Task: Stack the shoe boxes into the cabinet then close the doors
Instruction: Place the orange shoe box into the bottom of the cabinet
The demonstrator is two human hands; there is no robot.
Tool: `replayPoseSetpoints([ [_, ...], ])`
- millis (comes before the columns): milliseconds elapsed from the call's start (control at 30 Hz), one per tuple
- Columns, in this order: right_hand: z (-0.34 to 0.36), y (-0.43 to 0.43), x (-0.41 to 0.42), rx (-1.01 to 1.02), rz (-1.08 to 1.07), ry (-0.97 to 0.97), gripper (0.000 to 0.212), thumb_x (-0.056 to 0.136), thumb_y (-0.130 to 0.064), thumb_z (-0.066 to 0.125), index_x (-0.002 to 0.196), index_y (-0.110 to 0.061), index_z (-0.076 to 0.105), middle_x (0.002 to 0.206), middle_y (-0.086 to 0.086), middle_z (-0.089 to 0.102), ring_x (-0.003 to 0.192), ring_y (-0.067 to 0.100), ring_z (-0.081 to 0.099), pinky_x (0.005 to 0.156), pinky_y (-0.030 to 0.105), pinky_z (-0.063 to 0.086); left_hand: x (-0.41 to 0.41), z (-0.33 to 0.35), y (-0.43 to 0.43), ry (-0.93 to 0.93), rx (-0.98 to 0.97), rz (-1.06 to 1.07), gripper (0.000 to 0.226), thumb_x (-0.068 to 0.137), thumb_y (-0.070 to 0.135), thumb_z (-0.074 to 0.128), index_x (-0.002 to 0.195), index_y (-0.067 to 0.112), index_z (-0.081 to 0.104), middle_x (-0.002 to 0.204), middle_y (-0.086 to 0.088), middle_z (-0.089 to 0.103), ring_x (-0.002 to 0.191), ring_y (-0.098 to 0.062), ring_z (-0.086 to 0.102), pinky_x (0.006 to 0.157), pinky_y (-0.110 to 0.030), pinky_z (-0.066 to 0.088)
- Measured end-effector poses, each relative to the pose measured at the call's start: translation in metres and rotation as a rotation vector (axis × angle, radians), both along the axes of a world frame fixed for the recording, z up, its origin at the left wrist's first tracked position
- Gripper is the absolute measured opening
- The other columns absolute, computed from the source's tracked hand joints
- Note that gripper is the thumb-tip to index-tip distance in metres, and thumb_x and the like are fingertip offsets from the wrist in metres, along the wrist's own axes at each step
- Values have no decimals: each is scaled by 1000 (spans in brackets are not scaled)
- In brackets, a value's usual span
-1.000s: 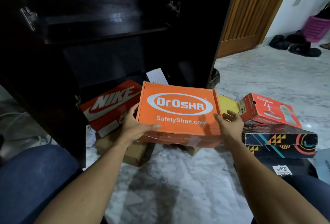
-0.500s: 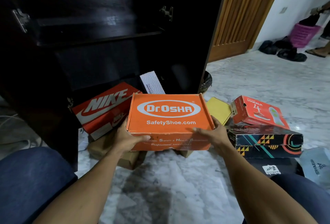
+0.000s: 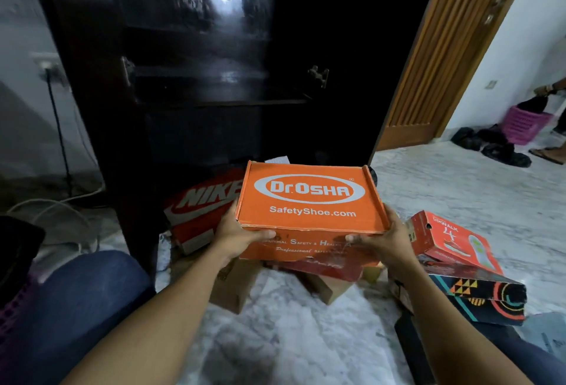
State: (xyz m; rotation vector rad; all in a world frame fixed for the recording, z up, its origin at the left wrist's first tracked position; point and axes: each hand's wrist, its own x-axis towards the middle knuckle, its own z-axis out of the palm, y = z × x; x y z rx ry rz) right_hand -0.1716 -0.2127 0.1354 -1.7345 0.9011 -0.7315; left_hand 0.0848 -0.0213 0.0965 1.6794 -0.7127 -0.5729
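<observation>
Left hand (image 3: pixel 237 233) and right hand (image 3: pixel 387 239) grasp the orange box (image 3: pixel 311 200) by its sides, arms extended toward the cabinet (image 3: pixel 199 93).

Orange Dr.OSHA box (image 3: pixel 309 197) lifted off the pile; a second ago it sat lower, against the boxes beneath. A dark red box (image 3: pixel 318 268) now shows under it. Right hand (image 3: pixel 386 240) shifted from the box's right edge round to the near right corner, fingers on the front face. Left hand (image 3: pixel 235 231) moved from the left side to the near left corner (thumb along the lid's front edge). The box now overlaps more of the Nike box (image 3: pixel 199 210).
</observation>
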Motion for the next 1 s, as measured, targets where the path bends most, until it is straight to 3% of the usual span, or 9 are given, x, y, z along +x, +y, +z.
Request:
replayPoseSetpoints([
  [133, 61, 7, 31, -135, 16, 0, 109, 46, -35, 99, 139, -26, 43, 117, -8, 65, 105, 17, 66, 85, 42, 58, 35, 66, 22, -109, -63, -35, 87, 49, 39, 97, 124, 37, 53, 114, 13, 69, 105, -3, 64, 93, -32, 50],
  [300, 112, 10, 84, -184, 114, 70, 83, 58, -39, 93, 126, -28, 48, 106, -11, 64, 90, 7, 64, 67, 26, 52, 86, 116, 44, -117, -2, -14, 84, 46, 50, 94, 121, 33, 61, 111, 11, 72, 104, -8, 67, 98, -36, 52],
  [400, 115, -5, 119, -146, 136, 124, 103, 45, -53, 95, 133, -24, 50, 116, -1, 66, 96, 17, 68, 79, 35, 58, 113, 115, 42, -67, -5, 2, 74, 61, 39, 92, 126, 32, 59, 116, 6, 71, 104, -9, 67, 97, -33, 53],
  [467, 113, -24, 149, -116, 154, 129, 115, 34, -57, 96, 134, -24, 52, 118, 1, 67, 100, 21, 69, 88, 44, 59, 127, 111, 35, -1, -23, 1, 72, 71, 32, 88, 133, 33, 52, 121, 5, 69, 100, -6, 66, 84, -27, 54],
  [567, 102, -54, 202, -64, 222, 130, 97, 43, -43, 99, 128, -27, 54, 116, -2, 67, 97, 17, 69, 74, 35, 59, 152, 95, 18, 93, -34, 61, 76, 77, 28, 84, 140, 37, 42, 121, 6, 63, 95, -7, 60, 69, -30, 47],
  [667, 80, -75, 251, -17, 308, 111, 61, 62, -17, 93, 105, -34, 53, 106, -8, 65, 86, 5, 65, 61, 22, 50, 182, 69, 3, 55, -33, 185, 103, 74, 29, 86, 153, 40, 21, 129, 6, 59, 109, -14, 54, 89, -44, 47],
  [800, 35, -117, 322, 51, 401, 21, 87, 56, -9, 92, 129, -24, 47, 110, -5, 66, 88, 13, 71, 63, 27, 57, 231, 39, -20, -3, -35, 271, 96, 75, 27, 85, 141, 52, 21, 111, 18, 59, 103, -9, 59, 87, -43, 51],
  [933, -2, -152, 381, 69, 459, -41, 119, 56, -5, 92, 153, -26, 26, 123, -7, 59, 104, 11, 64, 83, 34, 56, 279, 11, -44, -26, -39, 322, 114, 69, 32, 89, 155, 45, 15, 130, 10, 58, 118, -12, 56, 103, -49, 48],
  [1000, -15, -166, 404, 59, 469, -46, 130, 54, -10, 93, 158, -25, 16, 133, -3, 53, 115, 18, 60, 92, 37, 54, 296, -2, -53, -65, -49, 349, 113, 65, 34, 91, 153, 45, 21, 130, 11, 61, 118, -8, 58, 106, -47, 47],
])
